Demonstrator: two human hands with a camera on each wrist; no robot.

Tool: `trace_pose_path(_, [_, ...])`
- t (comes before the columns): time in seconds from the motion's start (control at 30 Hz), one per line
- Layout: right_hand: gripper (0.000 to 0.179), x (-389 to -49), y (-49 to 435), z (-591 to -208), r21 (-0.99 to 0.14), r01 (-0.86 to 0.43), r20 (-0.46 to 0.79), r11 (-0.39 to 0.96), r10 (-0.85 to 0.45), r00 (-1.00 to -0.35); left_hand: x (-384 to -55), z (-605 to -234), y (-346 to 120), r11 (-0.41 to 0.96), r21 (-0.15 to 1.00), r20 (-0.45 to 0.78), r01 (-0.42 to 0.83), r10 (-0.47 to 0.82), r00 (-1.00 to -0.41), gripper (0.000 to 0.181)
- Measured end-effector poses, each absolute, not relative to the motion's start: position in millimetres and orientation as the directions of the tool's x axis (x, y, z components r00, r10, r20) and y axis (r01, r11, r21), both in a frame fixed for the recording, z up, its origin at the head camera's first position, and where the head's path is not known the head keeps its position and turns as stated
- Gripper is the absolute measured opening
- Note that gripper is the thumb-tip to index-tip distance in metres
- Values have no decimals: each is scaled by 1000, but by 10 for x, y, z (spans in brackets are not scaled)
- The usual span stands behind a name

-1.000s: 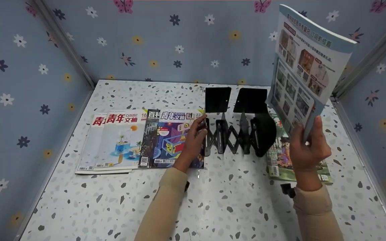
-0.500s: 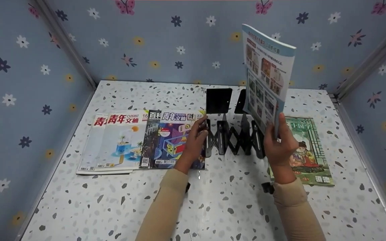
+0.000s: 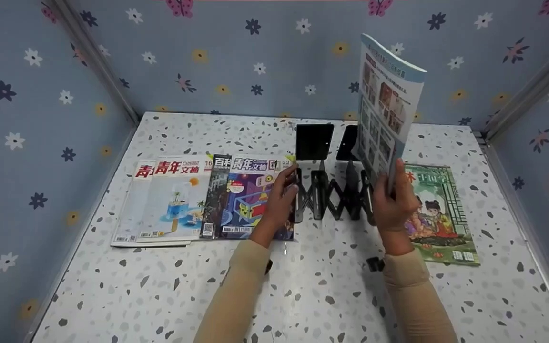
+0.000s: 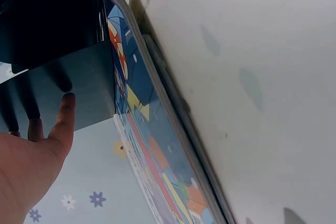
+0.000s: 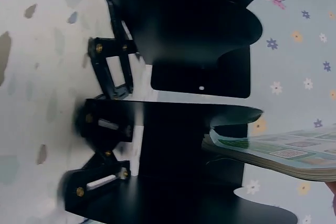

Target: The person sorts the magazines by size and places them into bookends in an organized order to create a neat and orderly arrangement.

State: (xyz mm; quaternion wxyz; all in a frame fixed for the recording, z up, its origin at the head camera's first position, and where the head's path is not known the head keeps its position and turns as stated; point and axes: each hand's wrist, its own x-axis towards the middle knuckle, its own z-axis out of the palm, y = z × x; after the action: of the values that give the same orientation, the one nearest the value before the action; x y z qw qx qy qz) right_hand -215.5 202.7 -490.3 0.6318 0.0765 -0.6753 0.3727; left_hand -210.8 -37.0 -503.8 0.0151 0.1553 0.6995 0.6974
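In the head view my right hand (image 3: 395, 205) pinches a magazine (image 3: 391, 97) by its lower edge, thumb on one face. The magazine stands upright above the right part of a black folding book rack (image 3: 320, 200), pale back cover with product pictures showing. The right wrist view puts the magazine's lower corner (image 5: 231, 145) between two curved black dividers (image 5: 194, 114); whether it touches the rack's base is unclear. My left hand (image 3: 280, 200) is at the rack's left end, and in the left wrist view its extended fingertips touch the outer black panel (image 4: 89, 87).
Left of the rack lie overlapping magazines: two with red titles (image 3: 174, 200), a dark one (image 3: 213, 205) and a purple one (image 3: 248, 205) partly under my left hand. A green magazine (image 3: 446, 214) lies right of the rack. Flowered walls (image 3: 255, 57) enclose the speckled table (image 3: 322, 295).
My right hand has brought the upright magazine left and lower, from above the green magazine to the rack's right part, uncovering the green magazine. My left hand stays at the rack's left end.
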Motion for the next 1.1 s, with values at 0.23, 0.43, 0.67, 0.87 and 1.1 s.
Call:
trace_pose_path(0.23, [65,-2198,1953,-5028,-374,-618,924,692,339,-180,-2099,-5028,-365,-3,981,190,195,247,-950,50])
trace_pose_path(0.43, [65,-2211,1878,-5130,-356,-627,925,693,358,-130,-2218,-5245,-328,-8,984,175,178,231,-957,51])
trace_pose_path(0.67, [66,-2211,1845,-5296,-341,-649,933,680,330,-145,-2260,-5365,-312,-5,981,189,192,199,-962,49])
trace_pose_path(0.87, [58,-2192,1840,-5471,-379,-619,921,688,346,-180,-2259,-5383,-301,0,978,205,209,190,-960,50])
trace_pose_path(1.1, [54,-2173,1819,-5551,-380,-597,923,707,338,-187,-2266,-5383,-312,4,980,193,198,200,-961,51])
